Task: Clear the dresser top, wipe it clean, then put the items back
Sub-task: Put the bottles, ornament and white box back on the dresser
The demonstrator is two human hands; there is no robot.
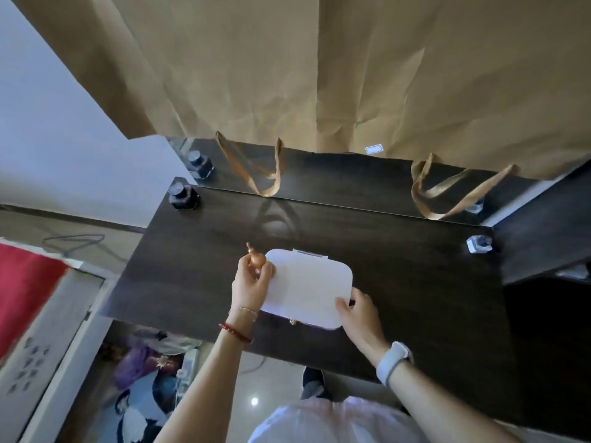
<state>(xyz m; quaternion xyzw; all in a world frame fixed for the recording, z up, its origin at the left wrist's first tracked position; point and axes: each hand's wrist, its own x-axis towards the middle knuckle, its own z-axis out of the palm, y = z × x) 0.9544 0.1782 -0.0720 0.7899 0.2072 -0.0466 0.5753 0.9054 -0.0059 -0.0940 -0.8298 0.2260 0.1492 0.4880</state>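
Brown paper (351,68) hangs above the back edge (its ribbon handles (256,167) dangling), while a red cloth (22,282) lies off the left edge.

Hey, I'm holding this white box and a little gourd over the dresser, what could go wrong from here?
1. The left hand pinches the small gourd while also steadying the white box; the gourd might slip out.
2. The right hand grips only the box's near corner, so it may tilt.
3. The dark bottle stands at the dresser top's corner; a bump could knock it off.
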